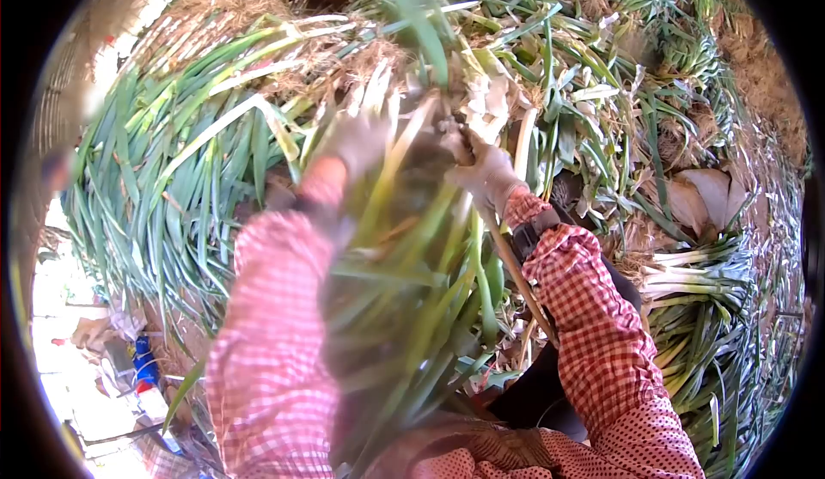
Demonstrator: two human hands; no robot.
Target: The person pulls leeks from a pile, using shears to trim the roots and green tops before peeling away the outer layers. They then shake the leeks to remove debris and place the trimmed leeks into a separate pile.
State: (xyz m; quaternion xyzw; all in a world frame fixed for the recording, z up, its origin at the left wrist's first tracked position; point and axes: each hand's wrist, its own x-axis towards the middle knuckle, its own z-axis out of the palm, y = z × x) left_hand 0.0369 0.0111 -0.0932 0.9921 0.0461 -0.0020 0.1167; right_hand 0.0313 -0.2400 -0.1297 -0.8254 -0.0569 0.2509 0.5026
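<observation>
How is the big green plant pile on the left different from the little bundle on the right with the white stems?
The left pile is much bigger than the right bundle. The left pile shows mostly long green leaves, while the right bundle shows its white stems plainly. The left pile's leaves droop toward the person; the right bundle's stems lie sideways. Both are leafy plants.

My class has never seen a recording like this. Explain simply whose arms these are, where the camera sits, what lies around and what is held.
There is no machine here: a person works in checked sleeves. The single picture comes from a camera on their head, looking down. Long green plants lie heaped ahead, with brown roots; at right is a bundle with pale stems. The left hand is blurred over the heap, its grip unclear. The right hand is beside a stick; whether it grips that is unclear.
</observation>
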